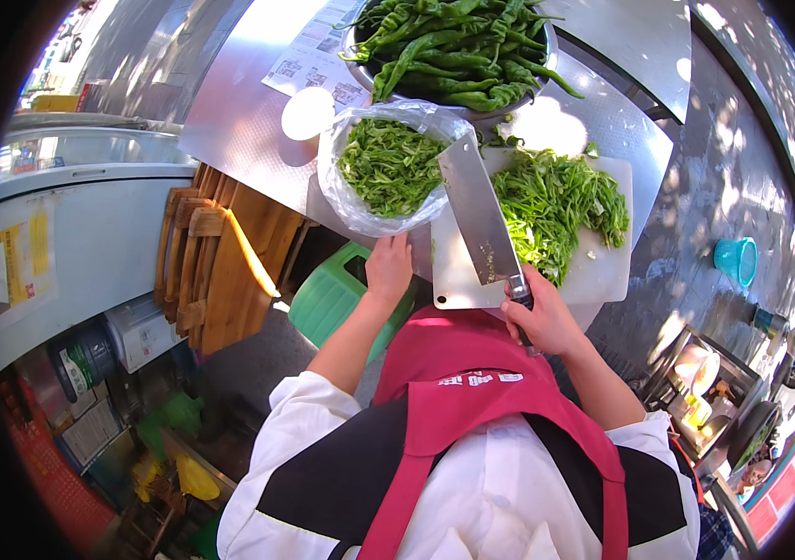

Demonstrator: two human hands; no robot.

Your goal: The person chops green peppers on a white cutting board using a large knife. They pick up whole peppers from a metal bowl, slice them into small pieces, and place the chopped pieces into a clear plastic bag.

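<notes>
Outdoors at a sunlit steel counter [248, 131], with a white cutting board [603, 271] lying at its near edge as the landmark. Heaped on the board's far half: sliced green peppers [556, 201]. Just left of the board, a clear plastic bag [346, 201] stretched open and already filled with more sliced pepper. Beyond the board, a metal bowl [547, 56] piled with whole long green peppers [453, 47]. Right hand [547, 317] at the board's near edge, grip closed around the handle of a cleaver [477, 210], blade lifted and slanting up over the board's left part toward the bag. Left hand [388, 266] left of the board, grip closed on the bag's near rim, holding it open. Step in hand, by the look of it: moving cut pepper from board to bag. Next move likely calls for sliding the flat blade under the heap, keeping it level, and tipping it over the bag's mouth without spilling past the rim.
</notes>
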